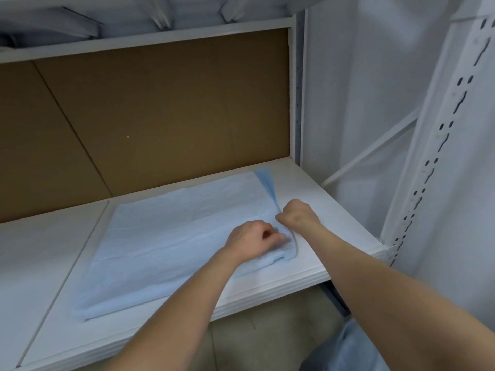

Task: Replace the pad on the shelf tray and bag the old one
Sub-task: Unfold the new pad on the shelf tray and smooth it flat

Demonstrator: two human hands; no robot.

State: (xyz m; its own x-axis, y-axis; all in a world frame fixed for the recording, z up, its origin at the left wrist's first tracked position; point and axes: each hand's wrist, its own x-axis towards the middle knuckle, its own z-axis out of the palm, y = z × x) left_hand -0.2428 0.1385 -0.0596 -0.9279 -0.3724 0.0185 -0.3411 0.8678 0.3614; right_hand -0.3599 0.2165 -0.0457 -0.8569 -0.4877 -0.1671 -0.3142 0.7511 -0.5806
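Observation:
A light blue pad [166, 236] lies flat on the white shelf tray [332, 236], covering its middle. Its right edge is lifted and folded over, showing a darker blue underside that runs toward the back corner. My right hand [298, 214] pinches that raised right edge with curled fingers. My left hand [253, 239] sits just left of it on the pad's front right part, fingers curled and pinching the pad's edge fold. No bag is in view.
A brown backboard [160, 116] closes the rear of the shelf. Above runs an upper shelf rail [150, 40]. A white perforated upright post [439, 156] stands at the right. Another white tray [40, 263] adjoins on the left. Tiled floor [267, 330] shows below.

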